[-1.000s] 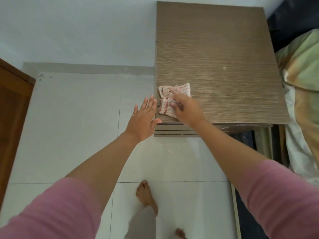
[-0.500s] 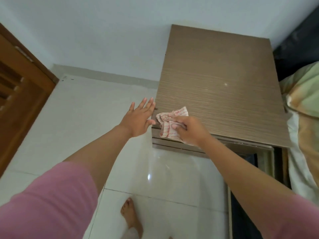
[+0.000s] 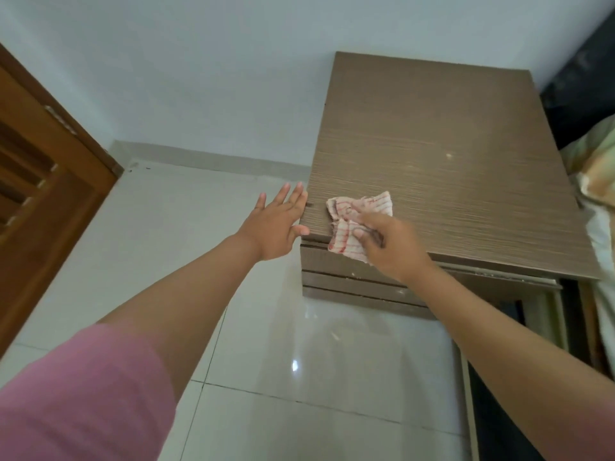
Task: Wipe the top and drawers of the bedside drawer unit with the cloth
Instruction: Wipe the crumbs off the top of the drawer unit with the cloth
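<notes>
The bedside drawer unit has a brown wood-grain top and stacked drawer fronts facing me. A white cloth with red stripes lies crumpled at the top's front-left corner and hangs slightly over the front edge. My right hand pinches the cloth from the front. My left hand is flat with fingers spread against the unit's left side, holding nothing.
Glossy white floor tiles spread in front of the unit. A brown wooden door stands at the left. Bedding lies to the right of the unit, and a white wall runs behind it.
The view has tilted up and shifted; my foot is out of frame. My right hand has drawn the cloth from the top toward the front-left edge, where it overhangs. My left hand stays beside the unit.
</notes>
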Available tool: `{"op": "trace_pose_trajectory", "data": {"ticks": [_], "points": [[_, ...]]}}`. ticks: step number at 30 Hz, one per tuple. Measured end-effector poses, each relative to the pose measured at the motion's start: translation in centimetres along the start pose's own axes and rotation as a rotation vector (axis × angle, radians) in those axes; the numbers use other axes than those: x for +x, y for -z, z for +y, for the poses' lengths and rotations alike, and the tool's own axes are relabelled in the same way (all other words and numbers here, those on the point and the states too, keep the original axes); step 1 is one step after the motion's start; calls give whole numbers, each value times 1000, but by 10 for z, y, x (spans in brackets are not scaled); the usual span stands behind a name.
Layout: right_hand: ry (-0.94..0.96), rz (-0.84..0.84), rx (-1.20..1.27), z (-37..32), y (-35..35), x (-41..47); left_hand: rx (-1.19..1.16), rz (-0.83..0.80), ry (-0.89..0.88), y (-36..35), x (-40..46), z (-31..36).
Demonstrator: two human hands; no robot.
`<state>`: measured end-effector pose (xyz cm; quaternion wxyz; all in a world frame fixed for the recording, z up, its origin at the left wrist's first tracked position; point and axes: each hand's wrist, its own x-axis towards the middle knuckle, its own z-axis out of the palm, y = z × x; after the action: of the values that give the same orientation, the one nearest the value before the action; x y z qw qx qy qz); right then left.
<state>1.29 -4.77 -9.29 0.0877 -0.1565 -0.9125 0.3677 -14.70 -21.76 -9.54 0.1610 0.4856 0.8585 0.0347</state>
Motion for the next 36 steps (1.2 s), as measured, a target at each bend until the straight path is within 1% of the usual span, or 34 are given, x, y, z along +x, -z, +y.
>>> {"op": "trace_pose_trajectory", "data": {"ticks": [2, 3, 5, 7, 8, 9, 12, 16, 21, 24, 26, 27, 31, 33, 36], "points": [[86, -37, 12, -7, -12, -3, -5, 16, -1, -1, 0, 0], [98, -65, 31, -11, -14, -3, 0, 21, 0, -1, -1, 0], [63, -112, 111, -17, -8, -1, 13, 24, -1, 1, -1, 0], [25, -47, 197, -16, 6, 3, 9, 25, 0, 1, -1, 1], [25, 2, 192, -12, 14, 5, 6, 31, 2, 1, -1, 2], [32, 31, 162, -8, 20, 7, 1, 41, 6, 1, -2, 3], [40, 46, 7, 8, 15, 8, -5, 78, 11, -4, -1, 3], [83, 125, -57, 17, 1, 9, 47, 154, 2, -8, 2, -1], [169, 110, -37, 9, -7, -8, 162, 248, -2, -16, 0, -2], [197, 78, 3, 1, -10, -25, 206, 241, 12, -17, -4, 3], [155, 44, 82, -2, 2, -31, 236, 223, 19, -15, -7, 6], [130, 59, 102, -1, 9, -32, 251, 218, 21, -13, -7, 7], [70, 251, 45, 21, 21, -26, 274, 214, 29, -12, -7, 8], [54, 273, -32, 29, 12, -23, 253, 210, 33, -13, -7, 7], [106, 288, -143, 26, -4, -24, 254, 207, 32, -12, -5, 6]]}}
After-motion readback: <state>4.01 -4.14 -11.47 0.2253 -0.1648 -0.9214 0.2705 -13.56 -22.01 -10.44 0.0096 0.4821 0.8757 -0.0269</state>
